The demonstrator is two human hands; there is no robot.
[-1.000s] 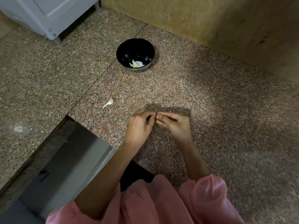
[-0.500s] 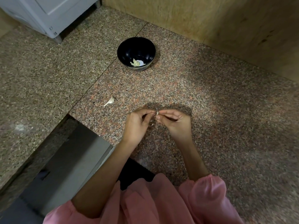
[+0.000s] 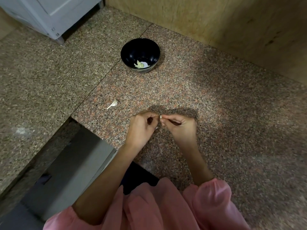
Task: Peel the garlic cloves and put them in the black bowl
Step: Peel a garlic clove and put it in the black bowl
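Mid-frame, the left hand (image 3: 141, 128) and right hand (image 3: 180, 128) meet fingertip to fingertip, fingers curled, both pinching a garlic clove (image 3: 160, 116).

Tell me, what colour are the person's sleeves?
Pink, both sleeves, seen in the head view, the only one.

I log: black bowl (image 3: 131, 52), glossy; pale green-white cloves (image 3: 139, 64) inside; speckled pink-brown-grey granite counter (image 3: 207, 100); off-white garlic clove (image 3: 113, 103); pink sleeves (image 3: 214, 195); tan wood-grain wall (image 3: 216, 19).
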